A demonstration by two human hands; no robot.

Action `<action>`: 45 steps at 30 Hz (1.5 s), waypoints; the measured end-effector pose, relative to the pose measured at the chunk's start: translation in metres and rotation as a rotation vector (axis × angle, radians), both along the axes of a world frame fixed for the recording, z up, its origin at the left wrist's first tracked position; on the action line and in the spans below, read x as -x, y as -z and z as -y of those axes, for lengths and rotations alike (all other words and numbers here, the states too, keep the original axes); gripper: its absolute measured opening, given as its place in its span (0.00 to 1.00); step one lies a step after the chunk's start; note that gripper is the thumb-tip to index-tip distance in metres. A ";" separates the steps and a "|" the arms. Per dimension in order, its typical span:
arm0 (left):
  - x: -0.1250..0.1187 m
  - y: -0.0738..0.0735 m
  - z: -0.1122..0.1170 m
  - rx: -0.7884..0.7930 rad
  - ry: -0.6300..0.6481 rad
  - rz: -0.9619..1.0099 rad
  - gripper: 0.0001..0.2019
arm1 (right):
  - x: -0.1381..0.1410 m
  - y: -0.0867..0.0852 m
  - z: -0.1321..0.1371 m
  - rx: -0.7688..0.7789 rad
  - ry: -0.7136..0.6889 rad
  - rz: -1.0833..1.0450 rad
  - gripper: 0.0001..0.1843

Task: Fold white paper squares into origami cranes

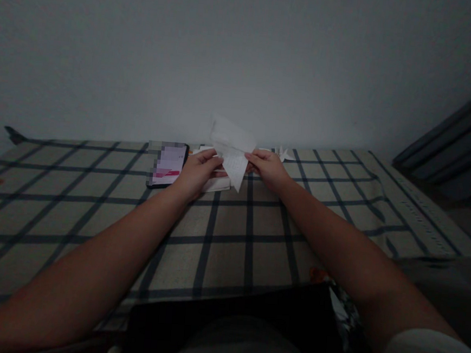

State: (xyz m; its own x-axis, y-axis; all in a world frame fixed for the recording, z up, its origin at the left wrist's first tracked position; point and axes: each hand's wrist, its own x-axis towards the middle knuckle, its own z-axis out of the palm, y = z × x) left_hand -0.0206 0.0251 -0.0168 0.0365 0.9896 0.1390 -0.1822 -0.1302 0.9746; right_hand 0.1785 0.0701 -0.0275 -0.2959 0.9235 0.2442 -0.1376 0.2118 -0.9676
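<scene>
Both my hands hold a folded sheet of white paper (233, 149) up above a checked cloth (94, 209). My left hand (197, 172) pinches its left edge, and my right hand (268, 170) pinches its right edge. The paper is creased into a pointed shape with a tip hanging down between my hands. More white paper (217, 184) lies flat on the cloth just under my left hand.
A phone (168, 165) with a lit screen lies on the cloth left of my hands. A small folded white paper shape (283, 153) rests near the wall behind my right hand. A plain wall stands behind; a dark striped cushion (454, 145) is at the right.
</scene>
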 end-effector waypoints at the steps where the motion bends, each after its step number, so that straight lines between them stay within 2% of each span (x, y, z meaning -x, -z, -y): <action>1: 0.000 0.000 0.000 -0.004 -0.004 0.001 0.09 | 0.000 0.000 0.000 -0.004 -0.006 -0.003 0.18; 8: -0.001 -0.003 0.000 0.059 -0.033 0.033 0.08 | 0.000 0.003 -0.001 0.003 0.001 0.002 0.17; 15: 0.002 -0.004 -0.001 -0.008 -0.060 0.001 0.11 | 0.001 0.001 0.000 0.010 0.003 0.036 0.16; 21: 0.003 -0.001 -0.003 -0.043 -0.011 -0.001 0.17 | 0.000 0.003 -0.003 -0.007 -0.001 0.010 0.15; 26: 0.001 0.000 -0.004 0.005 -0.032 0.064 0.08 | 0.000 0.003 -0.002 -0.016 -0.008 0.015 0.17; 32: 0.000 -0.002 -0.004 0.002 -0.050 0.073 0.05 | 0.001 0.003 -0.001 -0.006 -0.013 0.024 0.17; 39: 0.004 0.001 -0.009 -0.105 -0.178 0.057 0.08 | 0.000 0.005 -0.003 -0.045 -0.016 0.099 0.17; 45: 0.005 0.000 -0.010 -0.129 -0.242 0.073 0.11 | 0.001 0.001 0.000 -0.056 -0.049 0.100 0.17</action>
